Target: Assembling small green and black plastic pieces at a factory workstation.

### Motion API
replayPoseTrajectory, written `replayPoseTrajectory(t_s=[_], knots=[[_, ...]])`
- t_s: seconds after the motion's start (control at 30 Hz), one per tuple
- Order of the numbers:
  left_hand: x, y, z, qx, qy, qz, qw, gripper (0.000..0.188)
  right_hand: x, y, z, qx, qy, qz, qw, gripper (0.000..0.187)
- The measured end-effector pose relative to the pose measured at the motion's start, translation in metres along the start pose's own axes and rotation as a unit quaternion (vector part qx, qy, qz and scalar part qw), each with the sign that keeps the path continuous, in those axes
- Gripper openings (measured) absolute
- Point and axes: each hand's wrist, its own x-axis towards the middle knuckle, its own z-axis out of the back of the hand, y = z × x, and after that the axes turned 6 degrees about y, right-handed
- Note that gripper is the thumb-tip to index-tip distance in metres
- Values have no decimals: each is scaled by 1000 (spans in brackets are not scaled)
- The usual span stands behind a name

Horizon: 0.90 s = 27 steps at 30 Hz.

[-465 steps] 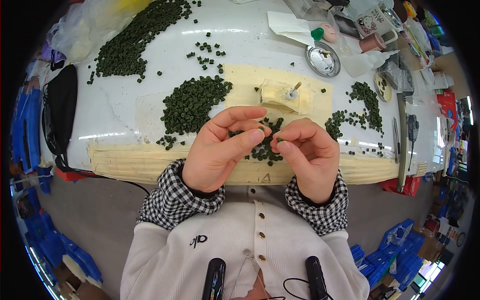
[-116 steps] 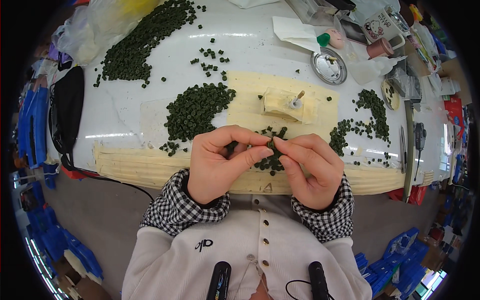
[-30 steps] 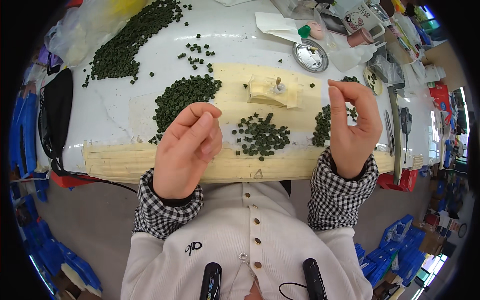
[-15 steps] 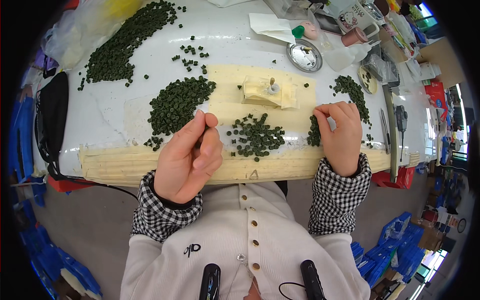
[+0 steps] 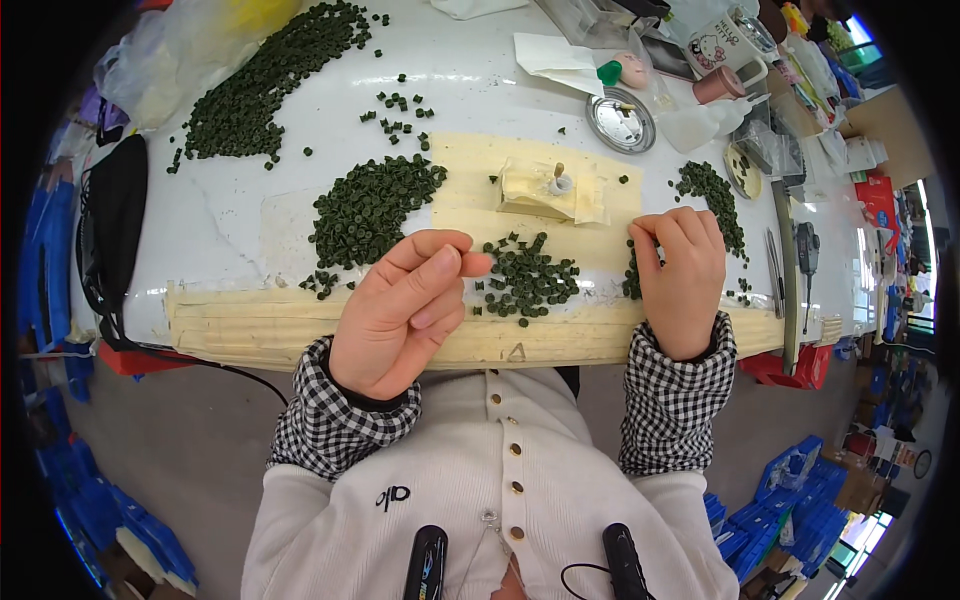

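Parting since seconds ago, left hand (image 5: 402,312) curled, thumb near fingers — hold unclear — just left of the central green pieces (image 5: 530,280); right hand (image 5: 684,272), fingers bunched, hold hidden, reached the right green cluster (image 5: 632,284), apparently pausing joint handling.

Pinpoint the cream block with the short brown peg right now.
In the head view, the cream block sits right of centre in the upper half, on the yellowish sheet, just beyond a loose cluster of dark green pieces.
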Motion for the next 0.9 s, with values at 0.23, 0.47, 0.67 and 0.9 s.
replayPoseTrajectory(t_s=[0.23,0.47,0.67,0.9], knots=[[6,2,-4,20,-14,2,1000,26,-3,26,20,266,-1,-122,956,8],[15,5,-13,86,-10,20,996,32,-2,60,14,475,-7,-64,878,16],[16,6,-8,111,9,-10,994,21,1,71,1,619,59,-95,777,18],[16,10,-9,166,-25,-25,986,15,-1,71,-2,711,88,-149,681,14]])
